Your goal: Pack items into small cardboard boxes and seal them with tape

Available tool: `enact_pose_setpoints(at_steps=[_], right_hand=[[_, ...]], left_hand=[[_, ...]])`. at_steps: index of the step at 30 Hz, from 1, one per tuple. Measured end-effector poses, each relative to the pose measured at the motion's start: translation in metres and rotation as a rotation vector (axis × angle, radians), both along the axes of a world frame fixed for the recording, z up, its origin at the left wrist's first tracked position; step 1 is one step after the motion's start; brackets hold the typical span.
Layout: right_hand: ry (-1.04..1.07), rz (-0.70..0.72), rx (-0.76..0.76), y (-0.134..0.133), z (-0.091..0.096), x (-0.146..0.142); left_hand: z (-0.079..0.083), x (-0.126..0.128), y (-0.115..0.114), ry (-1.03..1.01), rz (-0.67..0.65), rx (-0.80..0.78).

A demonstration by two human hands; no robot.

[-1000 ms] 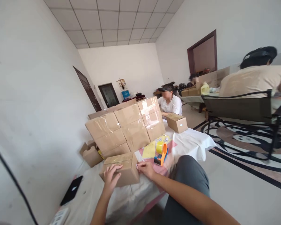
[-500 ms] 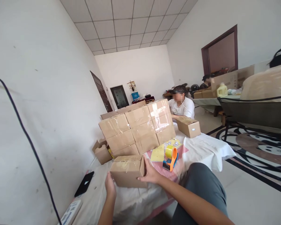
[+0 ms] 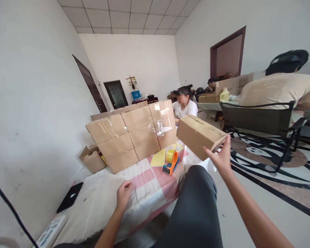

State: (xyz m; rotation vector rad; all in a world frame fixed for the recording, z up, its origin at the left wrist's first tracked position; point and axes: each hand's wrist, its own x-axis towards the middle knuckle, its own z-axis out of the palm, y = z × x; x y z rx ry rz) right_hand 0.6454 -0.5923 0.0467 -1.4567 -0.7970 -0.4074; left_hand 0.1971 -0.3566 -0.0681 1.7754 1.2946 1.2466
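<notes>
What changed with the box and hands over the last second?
The cardboard box moved right, past the tape dispenser, from before the stacked boxes. The right hand grips its near end; the left hand let go. Dispenser and stack stayed put.

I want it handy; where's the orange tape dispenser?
In the head view, the tape dispenser sits slightly right of centre, on the cloth beside the yellow sheet.

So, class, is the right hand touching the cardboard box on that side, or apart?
Touching: the head view shows the right hand holding the cardboard box by its near end, thumb and fingers against the cardboard.
</notes>
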Motion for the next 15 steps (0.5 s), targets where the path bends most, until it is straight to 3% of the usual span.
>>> enact_pose_setpoints(at_steps=[4,7,10,15], right_hand=[[0.111,-0.148,-0.170,-0.007,-0.021,0.060],[0.217,-0.174,-0.311,0.022,-0.046,0.076],[0.194,-0.166,-0.402,0.061,-0.067,0.085],[0.157,-0.232,-0.487,0.103,-0.073,0.095]], left_hand=[[0.001,0.007,0.003,0.120,-0.064,0.022],[0.012,0.007,0.021,0.218,-0.080,0.061],[0.030,0.005,0.048,0.316,-0.087,0.106],[0.057,-0.010,0.096,0.399,-0.076,0.152]])
